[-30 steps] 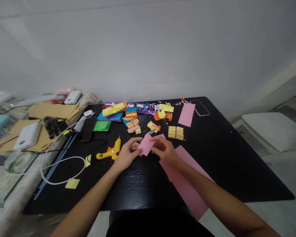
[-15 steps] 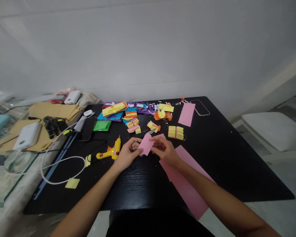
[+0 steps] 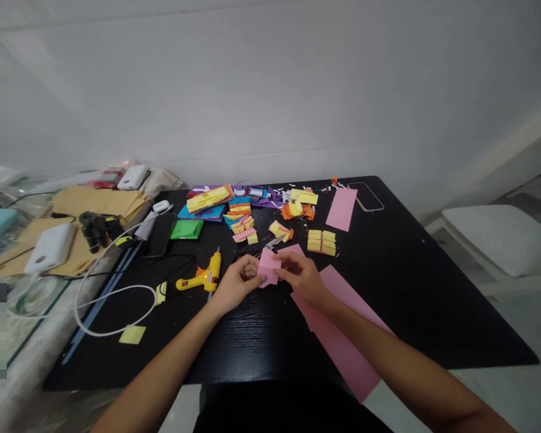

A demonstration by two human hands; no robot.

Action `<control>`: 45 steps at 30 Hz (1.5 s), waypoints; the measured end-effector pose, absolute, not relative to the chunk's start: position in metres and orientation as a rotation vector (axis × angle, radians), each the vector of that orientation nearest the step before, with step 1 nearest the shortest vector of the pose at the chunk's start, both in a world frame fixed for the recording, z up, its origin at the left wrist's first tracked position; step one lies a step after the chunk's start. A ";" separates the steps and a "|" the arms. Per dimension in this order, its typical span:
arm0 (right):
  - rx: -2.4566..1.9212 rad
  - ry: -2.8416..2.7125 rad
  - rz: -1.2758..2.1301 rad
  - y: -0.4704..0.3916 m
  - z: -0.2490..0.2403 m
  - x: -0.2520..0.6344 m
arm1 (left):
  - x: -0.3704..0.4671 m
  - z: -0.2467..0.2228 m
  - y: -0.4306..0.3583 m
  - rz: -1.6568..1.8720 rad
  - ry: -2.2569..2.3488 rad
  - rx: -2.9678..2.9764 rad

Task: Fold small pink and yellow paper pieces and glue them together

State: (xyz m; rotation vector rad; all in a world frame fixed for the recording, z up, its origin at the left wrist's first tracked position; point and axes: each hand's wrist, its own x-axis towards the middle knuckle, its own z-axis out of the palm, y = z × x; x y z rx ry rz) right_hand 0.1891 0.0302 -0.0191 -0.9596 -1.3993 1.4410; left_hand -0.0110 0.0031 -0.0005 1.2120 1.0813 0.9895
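Note:
A small piece of pink paper (image 3: 269, 260) is held up between my two hands, with a crease line running across it. My left hand (image 3: 241, 279) pinches its left edge between thumb and fingers. On the other side, my right hand (image 3: 300, 273) is closed on the right edge. Just behind the paper lies a pair of scissors (image 3: 275, 242), its handles partly hidden by the paper and my left hand. Larger pink sheets (image 3: 342, 337) lie beneath my right wrist and forearm. To the left of my left hand rests a yellow glue gun (image 3: 202, 276).
Bundles of folded yellow paper (image 3: 321, 243), orange scraps (image 3: 300, 209) and green paper (image 3: 187, 229) lie across the back of the black table (image 3: 433, 300). A pink sheet (image 3: 341, 209) overlaps a phone case (image 3: 366, 197). At left are a phone (image 3: 160, 234) and a white cable (image 3: 112, 290).
The pink paper has turned from slanted to more upright, and a crease now shows across it. More of the scissors has come into view behind it. Both hands keep their places.

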 end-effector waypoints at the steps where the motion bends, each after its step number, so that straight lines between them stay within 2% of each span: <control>1: -0.977 -1.417 1.402 0.029 -0.018 0.189 | -0.011 -0.001 0.003 0.978 1.088 1.235; 7: -0.839 -1.879 0.700 0.022 -0.010 0.193 | -0.012 0.002 -0.002 0.896 1.162 1.541; 10: -0.737 -2.010 0.585 0.021 -0.011 0.194 | -0.011 0.005 -0.003 0.835 1.188 1.696; 16: -0.795 -1.933 0.725 0.017 -0.010 0.190 | -0.012 0.004 -0.003 0.921 1.295 1.886; 20: -0.779 -1.831 0.970 0.014 -0.003 0.189 | -0.014 0.002 -0.002 0.992 1.338 1.896; 26: -0.988 -1.564 1.240 0.019 -0.007 0.188 | -0.016 0.005 -0.002 0.955 1.332 1.997; 33: -0.987 -1.412 1.499 0.024 -0.015 0.184 | -0.017 -0.002 0.000 1.235 1.421 2.207; 45: -1.015 -1.158 1.703 0.024 -0.017 0.182 | -0.012 0.007 -0.007 1.086 1.360 2.348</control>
